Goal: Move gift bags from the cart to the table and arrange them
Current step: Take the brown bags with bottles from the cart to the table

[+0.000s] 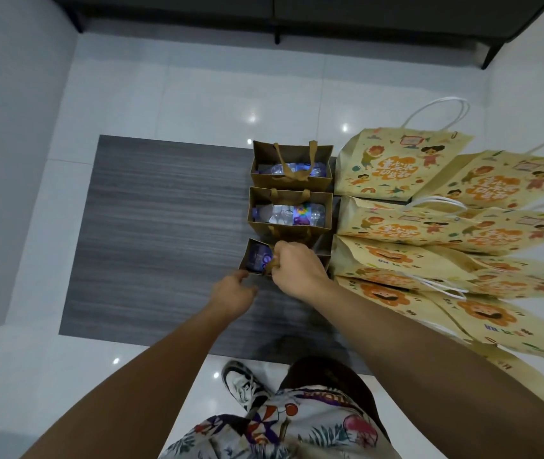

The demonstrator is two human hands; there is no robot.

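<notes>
Right hand (292,266) pinches the handle of the small brown paper gift bag (257,258) directly under it; left hand (232,294), fingers loosely curled, sits just beside the bag, holding nothing.

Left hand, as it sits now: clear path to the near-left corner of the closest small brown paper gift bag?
Probably yes. The left hand hovers just short of the nearest small brown paper gift bag, with only bare dark grey table between; the right hand grips the bag's handle farther right.

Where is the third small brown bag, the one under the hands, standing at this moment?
It stands on the dark table, nearest the person in the row of brown bags, left of the yellow bags, with the right hand gripping its handle.
</notes>
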